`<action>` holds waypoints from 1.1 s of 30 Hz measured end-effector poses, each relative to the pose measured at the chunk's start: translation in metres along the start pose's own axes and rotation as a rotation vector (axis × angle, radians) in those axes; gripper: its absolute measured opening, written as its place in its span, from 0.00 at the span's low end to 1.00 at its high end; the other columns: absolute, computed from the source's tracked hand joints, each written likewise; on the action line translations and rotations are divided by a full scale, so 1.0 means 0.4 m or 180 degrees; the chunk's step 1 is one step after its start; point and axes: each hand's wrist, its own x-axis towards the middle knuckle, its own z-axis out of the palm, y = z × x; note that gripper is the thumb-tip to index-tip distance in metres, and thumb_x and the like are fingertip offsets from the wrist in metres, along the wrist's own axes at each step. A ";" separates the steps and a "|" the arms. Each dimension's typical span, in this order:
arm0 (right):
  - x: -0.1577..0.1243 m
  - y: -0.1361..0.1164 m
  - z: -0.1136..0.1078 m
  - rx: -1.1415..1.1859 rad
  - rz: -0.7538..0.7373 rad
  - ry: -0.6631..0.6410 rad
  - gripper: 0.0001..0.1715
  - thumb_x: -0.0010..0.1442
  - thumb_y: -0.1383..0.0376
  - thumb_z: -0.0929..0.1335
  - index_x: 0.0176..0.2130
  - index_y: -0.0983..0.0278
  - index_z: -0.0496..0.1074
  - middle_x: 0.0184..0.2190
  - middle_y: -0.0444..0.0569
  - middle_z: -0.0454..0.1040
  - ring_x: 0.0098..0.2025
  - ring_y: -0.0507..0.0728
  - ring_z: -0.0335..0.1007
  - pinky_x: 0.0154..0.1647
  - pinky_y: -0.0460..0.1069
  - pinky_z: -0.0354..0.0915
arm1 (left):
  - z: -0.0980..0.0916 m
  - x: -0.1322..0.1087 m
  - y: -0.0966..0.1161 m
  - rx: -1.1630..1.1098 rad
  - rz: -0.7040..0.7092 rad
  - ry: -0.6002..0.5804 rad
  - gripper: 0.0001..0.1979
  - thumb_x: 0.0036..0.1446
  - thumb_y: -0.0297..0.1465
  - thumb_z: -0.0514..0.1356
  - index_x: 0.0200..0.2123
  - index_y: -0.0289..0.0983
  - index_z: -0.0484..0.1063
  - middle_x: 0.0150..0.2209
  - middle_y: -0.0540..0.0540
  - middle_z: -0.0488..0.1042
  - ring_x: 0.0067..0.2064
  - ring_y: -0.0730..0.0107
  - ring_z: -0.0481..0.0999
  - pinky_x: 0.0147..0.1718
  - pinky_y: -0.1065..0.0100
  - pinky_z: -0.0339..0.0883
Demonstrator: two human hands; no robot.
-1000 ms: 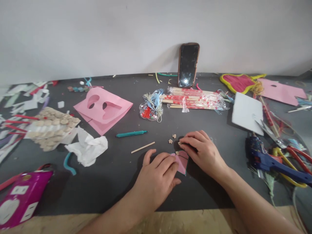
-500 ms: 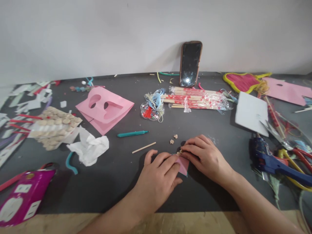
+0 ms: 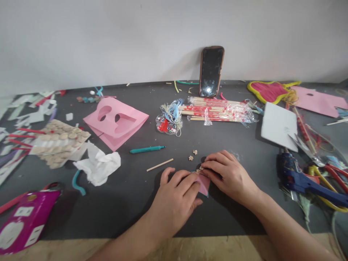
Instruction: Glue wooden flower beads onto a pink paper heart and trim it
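One pink paper heart (image 3: 204,185) near front edge of the table (image 3: 130,203), left hand (image 3: 174,201) fingers pressed flat on it, right hand (image 3: 230,177) pinching one wooden flower (image 3: 200,169) at its top, two loose flowers (image 3: 191,158) just beyond, hands barely shifted since before.

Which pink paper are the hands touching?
The small pink piece between the left hand and right hand. The big folded pink sheet with holes and the far-right pink sheet lie apart, untouched.
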 end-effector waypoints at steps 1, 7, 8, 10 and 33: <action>0.000 0.001 0.000 0.0002 -0.0006 0.0007 0.09 0.63 0.63 0.66 0.39 0.60 0.76 0.39 0.51 0.76 0.40 0.58 0.67 0.42 0.54 0.64 | -0.001 0.000 0.000 0.0023 0.0005 -0.0001 0.13 0.61 0.38 0.57 0.46 0.39 0.71 0.51 0.47 0.73 0.50 0.62 0.68 0.52 0.53 0.50; -0.001 0.003 0.000 -0.0003 -0.0044 0.0020 0.10 0.62 0.64 0.66 0.41 0.59 0.77 0.40 0.51 0.76 0.40 0.57 0.68 0.41 0.54 0.64 | 0.000 0.000 0.000 0.0051 0.0013 -0.0005 0.13 0.60 0.38 0.57 0.46 0.39 0.71 0.51 0.47 0.73 0.50 0.62 0.67 0.52 0.53 0.50; -0.001 0.003 0.000 0.0007 -0.0031 0.0030 0.10 0.62 0.64 0.66 0.41 0.59 0.76 0.40 0.51 0.76 0.40 0.58 0.68 0.41 0.54 0.64 | 0.000 0.000 0.000 0.0039 0.0012 0.0000 0.13 0.60 0.38 0.57 0.46 0.39 0.71 0.51 0.47 0.73 0.50 0.62 0.67 0.52 0.53 0.50; 0.000 0.001 -0.001 0.0043 -0.0005 0.0055 0.10 0.62 0.64 0.66 0.42 0.60 0.76 0.40 0.51 0.76 0.40 0.58 0.68 0.41 0.54 0.64 | 0.001 0.000 0.000 0.0000 0.0011 0.0023 0.13 0.61 0.38 0.57 0.46 0.39 0.71 0.51 0.47 0.74 0.50 0.61 0.68 0.52 0.52 0.50; 0.002 0.001 0.005 0.0256 0.0113 0.0133 0.06 0.62 0.65 0.67 0.34 0.61 0.75 0.38 0.49 0.75 0.39 0.57 0.68 0.42 0.53 0.62 | 0.002 0.000 0.000 -0.0092 -0.0014 0.0035 0.12 0.62 0.37 0.56 0.46 0.38 0.70 0.51 0.48 0.74 0.49 0.62 0.68 0.51 0.52 0.49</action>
